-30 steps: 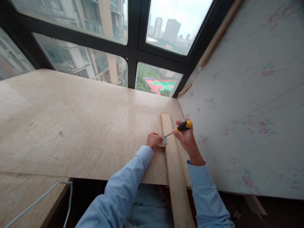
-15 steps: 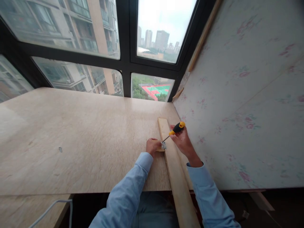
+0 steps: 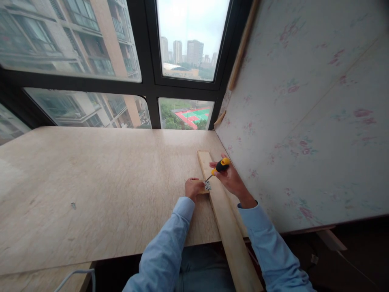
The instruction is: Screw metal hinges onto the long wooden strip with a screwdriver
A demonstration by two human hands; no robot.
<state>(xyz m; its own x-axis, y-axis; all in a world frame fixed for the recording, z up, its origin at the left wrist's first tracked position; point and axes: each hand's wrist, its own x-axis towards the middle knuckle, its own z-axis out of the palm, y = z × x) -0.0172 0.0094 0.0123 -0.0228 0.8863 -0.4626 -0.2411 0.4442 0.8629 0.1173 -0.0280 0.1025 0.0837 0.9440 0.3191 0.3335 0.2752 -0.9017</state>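
Observation:
A long wooden board (image 3: 226,219) lies on the stone sill and juts over its front edge. A small metal hinge (image 3: 207,185) sits where a short wooden piece (image 3: 203,191) meets the board's left side. My left hand (image 3: 193,187) is closed on the short piece, its fingertips right at the hinge; whether they also pinch a screw is hidden. Held in my right hand (image 3: 232,180) is a screwdriver (image 3: 223,164) with a yellow and black handle. It leans down to the left, its tip at the hinge by my left fingertips.
The beige stone sill (image 3: 106,182) reaches to dark window frames (image 3: 148,89). On it at left lies a small metallic bit (image 3: 73,206). A flowered wall (image 3: 298,121) rises close on the right. A pale cable (image 3: 74,273) crosses the lower left corner.
The view has turned slightly, so the scene sits further left. My right fingers have loosened and spread a little around the screwdriver handle. The left hand stays at the hinge.

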